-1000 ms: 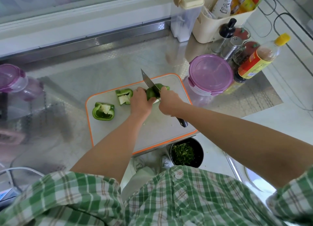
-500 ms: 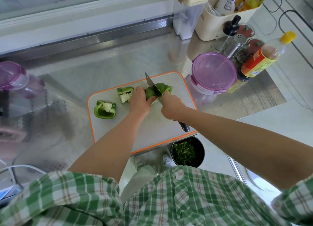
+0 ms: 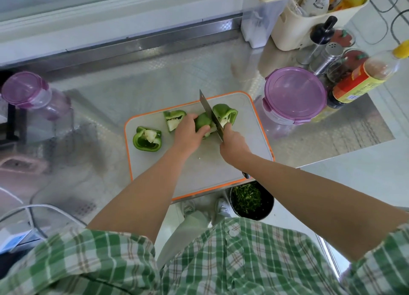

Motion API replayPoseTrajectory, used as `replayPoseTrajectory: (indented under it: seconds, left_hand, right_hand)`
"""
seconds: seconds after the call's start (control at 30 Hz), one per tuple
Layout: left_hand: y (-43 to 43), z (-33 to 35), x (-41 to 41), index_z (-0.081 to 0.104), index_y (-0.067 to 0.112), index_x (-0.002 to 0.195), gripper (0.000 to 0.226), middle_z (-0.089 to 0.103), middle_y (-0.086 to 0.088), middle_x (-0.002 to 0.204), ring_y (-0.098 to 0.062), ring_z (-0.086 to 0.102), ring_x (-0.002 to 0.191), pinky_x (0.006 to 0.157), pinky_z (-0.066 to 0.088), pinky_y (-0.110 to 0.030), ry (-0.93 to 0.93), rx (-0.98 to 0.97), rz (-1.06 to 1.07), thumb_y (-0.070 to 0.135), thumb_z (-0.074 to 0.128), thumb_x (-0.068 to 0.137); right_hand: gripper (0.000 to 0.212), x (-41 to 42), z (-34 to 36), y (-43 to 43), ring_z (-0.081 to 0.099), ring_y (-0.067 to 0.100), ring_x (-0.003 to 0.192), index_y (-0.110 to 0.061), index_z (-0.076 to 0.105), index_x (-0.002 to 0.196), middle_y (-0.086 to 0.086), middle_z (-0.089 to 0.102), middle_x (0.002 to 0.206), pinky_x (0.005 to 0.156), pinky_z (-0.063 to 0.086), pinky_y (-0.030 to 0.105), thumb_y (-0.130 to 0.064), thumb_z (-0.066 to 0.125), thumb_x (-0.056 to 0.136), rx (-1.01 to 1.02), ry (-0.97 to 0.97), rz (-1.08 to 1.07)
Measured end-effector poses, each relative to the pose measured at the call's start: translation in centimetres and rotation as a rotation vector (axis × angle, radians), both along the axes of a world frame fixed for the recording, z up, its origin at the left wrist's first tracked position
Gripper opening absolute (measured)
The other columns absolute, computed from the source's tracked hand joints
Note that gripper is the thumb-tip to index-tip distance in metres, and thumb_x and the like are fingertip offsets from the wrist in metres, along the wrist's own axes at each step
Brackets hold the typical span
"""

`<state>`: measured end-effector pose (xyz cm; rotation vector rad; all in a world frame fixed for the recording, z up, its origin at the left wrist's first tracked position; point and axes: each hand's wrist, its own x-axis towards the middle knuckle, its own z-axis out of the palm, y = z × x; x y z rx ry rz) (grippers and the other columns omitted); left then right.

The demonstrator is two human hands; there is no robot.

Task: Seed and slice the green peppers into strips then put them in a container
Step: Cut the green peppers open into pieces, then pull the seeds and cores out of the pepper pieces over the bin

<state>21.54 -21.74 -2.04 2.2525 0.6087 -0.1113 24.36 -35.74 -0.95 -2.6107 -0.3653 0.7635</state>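
Two bare forearms reach out from a green checked shirt [image 3: 221, 261] across the near edge of the steel table [image 3: 155, 77]. Below that edge, on the floor, are a pair of pale shoes [image 3: 222, 206] and a dark pot [image 3: 268, 206] of chopped greens.

On the table lies a white cutting board [image 3: 199, 170] with an orange rim. Just beside its right edge stands a purple-lidded container [image 3: 295, 94], lid on. A second purple-lidded tub [image 3: 26, 90] stands well apart at the far left. Farther back on the right are a yellow-capped bottle [image 3: 365, 75], a steel shaker [image 3: 327, 56] and a cream caddy [image 3: 309, 22] of packets.

One pepper half [image 3: 147, 138] lies cut side up near the board's left edge. A smaller pepper piece [image 3: 173, 120] lies beyond it, just beside the left hand [image 3: 188, 135].

That hand grips the left part of the green pepper [image 3: 202, 122] being cut, its fingers [image 3: 203, 129] curled around it, their tips just left of the blade. The kitchen knife [image 3: 208, 108] stands edge-down in the pepper, between the held part and the freed part [image 3: 225, 114] on the right, its tip pointing away and leftward.

The right hand [image 3: 234, 144] is wrapped round the knife's handle, close up against the blade. The handle's butt shows beneath the wrist at the board's near right corner. Both arms converge on the far half of the board.
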Motion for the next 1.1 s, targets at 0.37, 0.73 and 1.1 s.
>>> replayPoseTrajectory:
  seconds: [0.37, 0.73, 1.1]
  left_hand:
    - [1.0, -0.1, -2.9, 0.054, -0.002, 0.121, 0.028, 0.057, -0.014, 0.109, -0.021, 0.059, 0.096, 0.069, 0.060, -0.024, -0.016, -0.620, 0.345, 0.018, 0.048, 0.102]
    - [0.6, 0.4, -6.1, 0.052, 0.003, 0.126, 0.033, 0.060, -0.020, 0.126, -0.032, 0.064, 0.105, 0.087, 0.057, -0.040, -0.019, -0.828, 0.525, 0.025, 0.048, 0.102]
    - [-1.4, 1.9, -8.1, 0.062, 0.007, 0.099, 0.025, 0.070, -0.012, 0.091, -0.020, 0.073, 0.070, 0.070, 0.062, -0.035, -0.101, -0.985, 0.520, 0.024, 0.044, 0.104]
  right_hand:
    - [0.009, 2.9, 1.3, -1.3, 0.055, 0.026, 0.047, -0.007, 0.041, 0.096, 0.010, 0.052, 0.073, 0.041, 0.040, 0.024, -0.008, 0.046, 0.089, 0.240, 0.180, -0.120]
    - [0.027, 1.9, -0.8, -1.5, 0.050, 0.030, 0.089, 0.000, 0.049, 0.111, 0.014, 0.051, 0.100, 0.071, 0.037, 0.032, -0.013, 0.055, 0.088, 0.119, 0.127, 0.056]
    - [0.062, 0.8, 0.0, -3.1, 0.047, 0.031, 0.117, -0.008, 0.039, 0.141, 0.016, 0.038, 0.135, 0.099, 0.041, 0.039, -0.027, 0.064, 0.087, 0.240, -0.099, 0.235]
